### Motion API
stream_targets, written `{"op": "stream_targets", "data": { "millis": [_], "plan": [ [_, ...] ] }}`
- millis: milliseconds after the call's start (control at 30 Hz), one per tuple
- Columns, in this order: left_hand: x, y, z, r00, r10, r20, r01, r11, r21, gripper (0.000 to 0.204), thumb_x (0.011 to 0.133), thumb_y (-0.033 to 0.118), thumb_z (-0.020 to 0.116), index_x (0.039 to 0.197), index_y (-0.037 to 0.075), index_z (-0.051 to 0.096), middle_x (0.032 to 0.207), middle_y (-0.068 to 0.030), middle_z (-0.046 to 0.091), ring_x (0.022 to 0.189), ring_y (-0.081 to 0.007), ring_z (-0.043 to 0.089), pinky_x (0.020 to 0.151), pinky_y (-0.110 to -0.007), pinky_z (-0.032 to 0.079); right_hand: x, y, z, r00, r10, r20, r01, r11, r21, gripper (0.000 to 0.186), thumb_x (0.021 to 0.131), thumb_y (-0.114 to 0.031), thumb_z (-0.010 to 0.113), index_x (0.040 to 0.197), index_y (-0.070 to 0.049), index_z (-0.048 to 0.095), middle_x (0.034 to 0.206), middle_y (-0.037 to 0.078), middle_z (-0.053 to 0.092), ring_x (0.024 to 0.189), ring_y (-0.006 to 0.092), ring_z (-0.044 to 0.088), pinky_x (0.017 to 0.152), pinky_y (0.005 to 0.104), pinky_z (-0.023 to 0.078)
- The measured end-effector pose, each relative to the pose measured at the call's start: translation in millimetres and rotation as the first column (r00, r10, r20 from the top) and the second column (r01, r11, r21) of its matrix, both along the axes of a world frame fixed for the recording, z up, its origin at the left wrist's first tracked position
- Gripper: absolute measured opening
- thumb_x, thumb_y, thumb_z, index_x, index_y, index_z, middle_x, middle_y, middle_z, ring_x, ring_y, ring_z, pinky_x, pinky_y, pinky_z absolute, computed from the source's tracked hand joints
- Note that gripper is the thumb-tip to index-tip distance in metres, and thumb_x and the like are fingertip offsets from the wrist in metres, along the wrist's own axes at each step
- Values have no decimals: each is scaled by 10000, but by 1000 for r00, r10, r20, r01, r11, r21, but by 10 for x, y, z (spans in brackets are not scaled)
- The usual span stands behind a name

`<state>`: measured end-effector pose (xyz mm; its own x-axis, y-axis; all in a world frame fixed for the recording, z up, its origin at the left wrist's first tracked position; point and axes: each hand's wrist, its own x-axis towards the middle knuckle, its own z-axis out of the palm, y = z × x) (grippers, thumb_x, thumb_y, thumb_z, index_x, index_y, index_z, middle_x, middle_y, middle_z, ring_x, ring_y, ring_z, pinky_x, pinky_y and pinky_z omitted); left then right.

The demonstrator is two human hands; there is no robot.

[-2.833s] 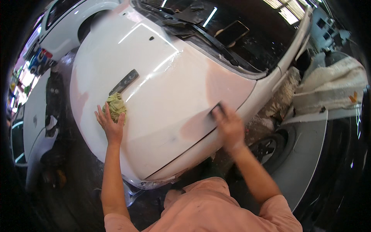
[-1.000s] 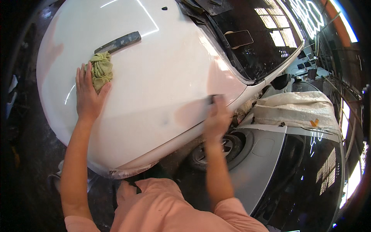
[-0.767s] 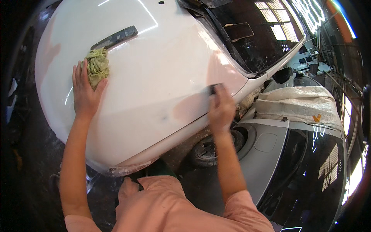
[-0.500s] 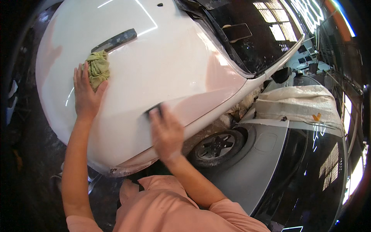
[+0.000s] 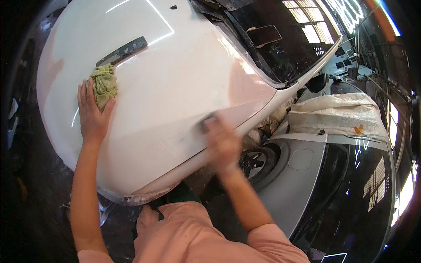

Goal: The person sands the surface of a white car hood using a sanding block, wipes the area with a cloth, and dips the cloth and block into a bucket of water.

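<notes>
My left hand [image 5: 93, 119] lies flat on the white car hood [image 5: 153, 94], its fingers stretched out. A crumpled yellow-green cloth [image 5: 105, 85] sits between its thumb and forefinger, touching the hand. Blurred by motion, my right hand [image 5: 223, 142] is closed on a dark sanding pad [image 5: 204, 124], which it presses to the hood's edge beside the fender. The pad's far side is hidden under the fingers. Just beyond the cloth rests a long dark grey block [image 5: 123, 51]. Dull pinkish patches [image 5: 247, 85] show on the paintwork near the windshield and at the far left.
A phone [image 5: 265, 36] lies on the dark windshield [image 5: 298, 61], near the wiper. Close on the right stands a grey car [image 5: 280, 188], partly draped with a pale cover [image 5: 337, 116]. Its wheel [image 5: 256, 162] shows behind my right forearm.
My right hand has slid the pad to the right along the hood's edge, toward the windshield. The left hand stays by the cloth. The whole view has shifted slightly.
</notes>
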<state>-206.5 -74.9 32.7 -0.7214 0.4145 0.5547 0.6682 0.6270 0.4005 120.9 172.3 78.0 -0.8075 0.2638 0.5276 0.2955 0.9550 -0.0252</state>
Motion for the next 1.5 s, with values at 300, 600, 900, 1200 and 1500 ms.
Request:
{"op": "stream_targets", "data": {
  "millis": [300, 600, 900, 1200, 1500],
  "plan": [
    [61, 89, 37, 999, -24, 32, 25, 1000, -14, 885, 980, 456, 680, 1647, 112, 211, 1671, -200, 269, 1557, -425, 219, 1267, -536, 239, 101, 536, 16, 926, -289, -242, 306, 951, 33, 354, 970, -141, 642, 1311, -62, 698, 1322, 216, 685, 1208, 383, 643, 1054, 497, 456],
    [20, 104, 5, 998, -63, -18, 62, 997, -44, 857, 1008, 433, 647, 1644, 71, 201, 1673, -197, 267, 1559, -409, 223, 1278, -521, 217, 497, 1409, 392, 887, -424, -184, 416, 906, -81, 380, 993, -146, 621, 1362, -56, 643, 1437, 205, 606, 1255, 404, 582, 1072, 515, 437],
    [64, 21, 33, 1000, -28, 8, 28, 1000, -9, 887, 971, 395, 707, 1646, 109, 210, 1653, -257, 264, 1544, -460, 226, 1254, -556, 256, 392, 443, 176, 984, -148, -104, 150, 988, 20, 327, 944, -147, 668, 1265, -144, 726, 1392, 136, 664, 1191, 299, 671, 956, 436, 508],
    [119, 68, 55, 1000, -29, -2, 29, 999, 35, 968, 944, 424, 736, 1658, 100, 168, 1687, -262, 161, 1549, -465, 198, 1259, -569, 230, 95, -418, -213, 976, -165, -143, 165, 986, -7, 380, 952, -170, 657, 1328, -154, 706, 1403, 177, 655, 1206, 329, 652, 1017, 475, 477],
    [141, 88, 100, 997, -46, -67, 50, 997, 63, 1026, 934, 420, 748, 1664, 83, 112, 1692, -269, 140, 1556, -475, 165, 1266, -583, 195, 74, 314, 275, 882, -432, -188, 431, 901, -51, 405, 926, -121, 681, 1328, -73, 678, 1336, 215, 662, 1175, 385, 638, 1008, 494, 485]
  ]
}}
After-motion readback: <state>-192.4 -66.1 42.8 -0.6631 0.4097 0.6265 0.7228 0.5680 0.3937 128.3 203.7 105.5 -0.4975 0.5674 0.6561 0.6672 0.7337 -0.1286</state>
